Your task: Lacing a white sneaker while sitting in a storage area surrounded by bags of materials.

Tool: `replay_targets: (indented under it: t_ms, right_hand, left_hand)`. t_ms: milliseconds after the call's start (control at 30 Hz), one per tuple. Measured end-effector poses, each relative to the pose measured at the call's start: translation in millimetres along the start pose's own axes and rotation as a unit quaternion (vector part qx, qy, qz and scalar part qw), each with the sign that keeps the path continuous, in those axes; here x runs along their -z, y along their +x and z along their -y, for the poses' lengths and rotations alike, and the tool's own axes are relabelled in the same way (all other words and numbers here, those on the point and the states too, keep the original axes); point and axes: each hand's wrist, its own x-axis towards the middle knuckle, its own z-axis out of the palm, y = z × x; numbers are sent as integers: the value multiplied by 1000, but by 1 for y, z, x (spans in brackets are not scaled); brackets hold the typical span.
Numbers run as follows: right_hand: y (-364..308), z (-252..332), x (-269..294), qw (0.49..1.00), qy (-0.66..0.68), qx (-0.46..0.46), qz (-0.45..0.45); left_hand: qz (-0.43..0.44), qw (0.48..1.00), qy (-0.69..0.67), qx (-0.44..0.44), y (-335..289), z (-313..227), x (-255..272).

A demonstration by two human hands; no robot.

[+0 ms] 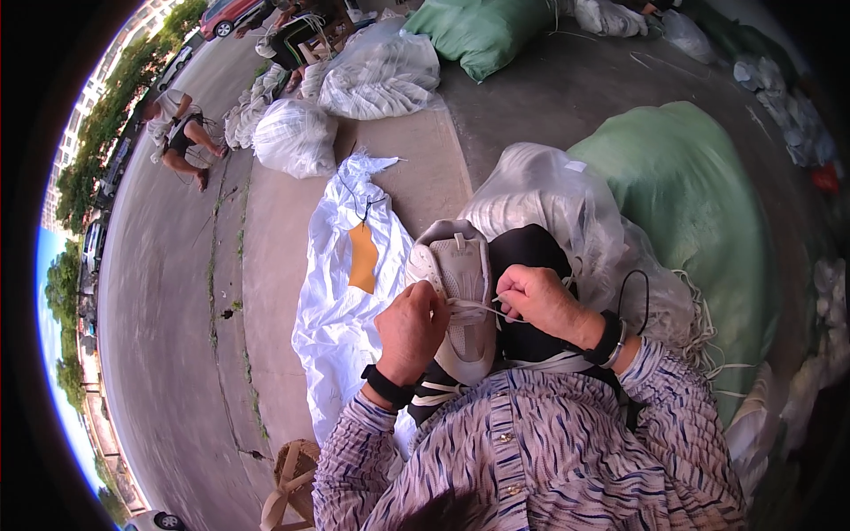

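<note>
Both hands [469, 319] pinch a lace [474, 307], hiding the shoe's [460, 265] eyelets.

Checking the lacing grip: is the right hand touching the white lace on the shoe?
Touching. The head view shows the right hand pinching the white lace, which runs taut from its fingertips across the grey-white shoe.

left hand [412, 329] fisted, right hand [537, 303] pinching, wrists close together
</note>
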Motion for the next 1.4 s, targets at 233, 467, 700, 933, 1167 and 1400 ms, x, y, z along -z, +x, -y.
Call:
replay_targets:
  t_ms: [233,467,700,933,1167,1400]
  right_hand:
    - [3,-3,-4,998,61,28,-19]
    - [6,-15,-13,986,-91,126,-57]
    - [9,3,-10,948,-245,205,-3]
    - [15,41,8,698,-571,432,17]
    - [34,40,14,775,-466,382,188]
    - [36,45,7,851,-431,183,237]
  left_hand:
    - [106,932,-336,88,5,15,0]
    - [93,915,-376,109,-4,29,-9]
    - [92,980,-175,11,-1,13,12]
    - [48,893,214,-392,27,-18,57]
    - [168,840,229,-462,44,0,59]
    - [130,904,183,-363,38,13,24]
